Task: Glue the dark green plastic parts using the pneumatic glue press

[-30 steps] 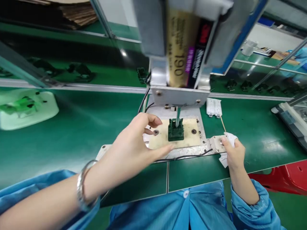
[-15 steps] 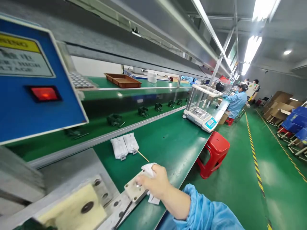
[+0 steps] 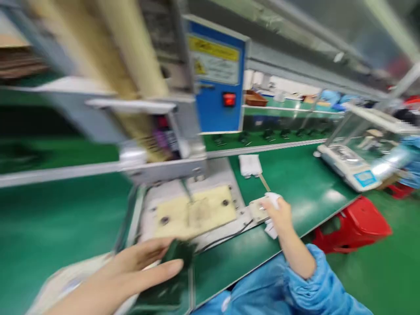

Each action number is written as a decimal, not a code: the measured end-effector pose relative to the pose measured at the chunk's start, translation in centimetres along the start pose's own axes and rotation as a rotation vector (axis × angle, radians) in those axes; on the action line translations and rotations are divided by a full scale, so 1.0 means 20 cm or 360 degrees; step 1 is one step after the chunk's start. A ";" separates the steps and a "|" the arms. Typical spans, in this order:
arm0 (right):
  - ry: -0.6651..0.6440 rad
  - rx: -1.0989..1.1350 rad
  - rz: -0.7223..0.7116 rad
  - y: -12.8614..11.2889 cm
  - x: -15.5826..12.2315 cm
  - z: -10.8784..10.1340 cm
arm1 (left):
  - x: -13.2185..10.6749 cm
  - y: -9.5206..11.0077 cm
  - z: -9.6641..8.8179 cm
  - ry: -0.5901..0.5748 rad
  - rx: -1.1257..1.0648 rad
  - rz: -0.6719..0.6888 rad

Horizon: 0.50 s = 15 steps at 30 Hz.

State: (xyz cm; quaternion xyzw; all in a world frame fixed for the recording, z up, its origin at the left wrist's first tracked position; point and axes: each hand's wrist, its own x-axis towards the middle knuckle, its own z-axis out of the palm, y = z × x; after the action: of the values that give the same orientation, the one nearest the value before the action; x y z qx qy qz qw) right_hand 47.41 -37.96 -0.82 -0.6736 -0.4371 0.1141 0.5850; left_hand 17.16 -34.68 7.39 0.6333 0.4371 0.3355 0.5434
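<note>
One dark part (image 3: 180, 254), one red stool (image 3: 359, 223), one scale (image 3: 348, 165) (others blurred).

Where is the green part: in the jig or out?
Out. The left hand holds the green part at the bench edge; the cream plate lies bare.

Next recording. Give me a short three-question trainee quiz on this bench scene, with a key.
1. True or false: the left hand holds a small dark green moulded part near the front edge of the green bench.
2. What is in the grip of the right hand? A) crumpled white cloth B) pair of scissors C) screwdriver
3. Fill in: the small square lamp on the blue control box glows ___.

Key: 1 true; 2 A; 3 red.
</note>
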 end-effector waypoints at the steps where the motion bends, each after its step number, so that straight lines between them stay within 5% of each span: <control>1: -0.0004 0.0006 0.0054 0.02 0.00 -0.01 | -0.07 0.00 -0.01 0.0011 -0.0051 -0.0108; 3: 0.0070 -0.0027 0.0155 0.07 0.00 -0.03 | -0.17 0.01 -0.01 -0.0055 -0.0223 -0.0110; 5: 0.0250 -0.0172 0.0185 0.09 -0.03 -0.05 | -0.23 0.04 0.01 0.0035 -0.0183 0.0152; 8: 0.0429 -0.0607 -0.0234 0.01 -0.14 -0.12 | -0.27 0.08 0.04 0.0120 0.0020 0.0533; 12: -0.0365 -0.0217 -0.0910 -0.35 -0.31 -0.22 | -0.27 0.12 0.04 -0.0035 0.0109 0.0629; 15: -0.0866 -0.0312 -0.1312 -0.64 -0.35 -0.19 | -0.26 0.13 0.04 -0.0130 0.0190 0.0636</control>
State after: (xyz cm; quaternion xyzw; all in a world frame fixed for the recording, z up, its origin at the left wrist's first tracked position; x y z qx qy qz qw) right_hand 39.96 -46.50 9.04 -0.4426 -0.8120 0.0035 0.3804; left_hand 16.31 -39.81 10.08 0.7516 0.2996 0.3840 0.4449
